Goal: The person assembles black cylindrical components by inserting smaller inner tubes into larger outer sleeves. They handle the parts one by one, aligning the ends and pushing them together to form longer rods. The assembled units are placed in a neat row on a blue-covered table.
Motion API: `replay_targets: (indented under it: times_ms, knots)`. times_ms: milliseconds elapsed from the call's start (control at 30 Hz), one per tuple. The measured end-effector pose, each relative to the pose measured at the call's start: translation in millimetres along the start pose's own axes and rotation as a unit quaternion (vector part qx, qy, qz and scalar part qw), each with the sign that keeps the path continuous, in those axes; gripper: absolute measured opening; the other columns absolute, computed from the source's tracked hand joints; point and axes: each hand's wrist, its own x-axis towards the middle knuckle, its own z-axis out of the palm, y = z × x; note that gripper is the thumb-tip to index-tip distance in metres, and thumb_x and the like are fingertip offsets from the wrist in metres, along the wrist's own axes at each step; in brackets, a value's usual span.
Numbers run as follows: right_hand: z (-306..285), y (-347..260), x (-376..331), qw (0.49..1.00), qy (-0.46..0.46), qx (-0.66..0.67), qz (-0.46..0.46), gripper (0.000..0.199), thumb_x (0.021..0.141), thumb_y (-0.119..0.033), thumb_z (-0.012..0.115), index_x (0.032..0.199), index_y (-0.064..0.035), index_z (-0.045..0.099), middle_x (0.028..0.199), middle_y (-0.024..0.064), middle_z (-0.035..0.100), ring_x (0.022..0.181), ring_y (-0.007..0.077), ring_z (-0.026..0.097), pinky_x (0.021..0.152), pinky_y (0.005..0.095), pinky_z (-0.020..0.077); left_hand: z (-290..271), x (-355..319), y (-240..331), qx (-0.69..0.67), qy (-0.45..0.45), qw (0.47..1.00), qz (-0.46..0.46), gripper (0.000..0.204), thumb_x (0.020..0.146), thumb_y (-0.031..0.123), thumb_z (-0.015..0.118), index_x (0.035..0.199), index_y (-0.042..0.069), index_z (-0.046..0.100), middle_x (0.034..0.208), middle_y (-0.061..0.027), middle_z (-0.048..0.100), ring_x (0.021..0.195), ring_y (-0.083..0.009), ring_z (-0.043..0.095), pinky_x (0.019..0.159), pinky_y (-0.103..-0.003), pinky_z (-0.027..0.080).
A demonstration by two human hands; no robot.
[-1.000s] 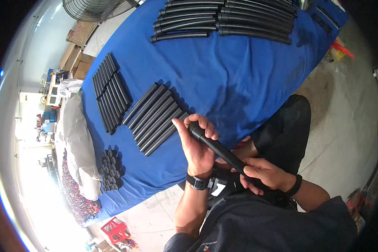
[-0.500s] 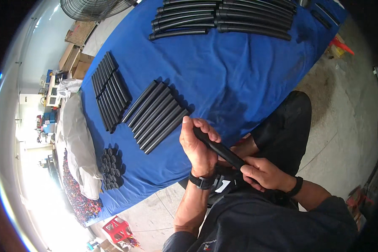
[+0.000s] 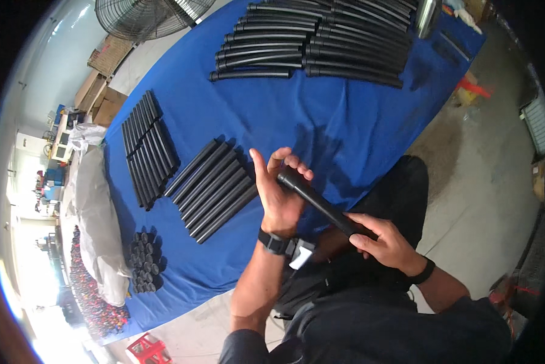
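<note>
A black tube slants in front of me over my lap, its far end slightly wider, like a cap. My right hand is closed around the tube's near end. Beside the far end, my left hand is open, palm toward the tube, thumb raised and fingers loosely bent; the tube's end seems to rest by the palm. Left of my hands, a row of black tubes lies on the blue cloth of the table. Small round black caps stand in a cluster at the cloth's left side.
Farther left lies another batch of thin black tubes. Long stacked tubes with wider ends fill the far side, near a metal cylinder. A fan stands beyond. Grey-white sheeting hangs at the left; a red stool is below.
My left hand has loosened from the tube's far end, its fingers now spread away. The right hand keeps its hold. The view has shifted, showing more of the table's far side.
</note>
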Motion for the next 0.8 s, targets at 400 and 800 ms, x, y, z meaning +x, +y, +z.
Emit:
replay_targets:
  times_ms: [400,800]
  knots:
    - [19.6,-18.9,26.5,0.972,0.045,0.093,0.211,0.031,0.107,-0.019,0.056,0.134,-0.0046,0.054,0.068,-0.0042,0.049,0.047,0.0032,0.045,0.04,0.0203,0.0354,-10.4,65.2,-15.2,-0.02,-0.031,0.999,-0.027,0.051,0.105,0.055,0.051,0.077,0.013,0.057,0.063,0.0012,0.045,0.051,-0.0123,0.041,0.047,-0.029,0.037]
    - [41.4,-16.2,29.0,0.979,0.092,-0.036,0.177,0.044,0.105,-0.016,0.059,0.146,-0.0021,0.049,0.064,-0.0059,0.047,0.048,0.002,0.044,0.044,0.0211,0.0364,-12.4,53.9,-10.5,-0.036,0.01,0.999,-0.005,0.048,0.104,0.052,0.055,0.079,0.011,0.059,0.064,0.0007,0.049,0.05,-0.0141,0.045,0.047,-0.03,0.039]
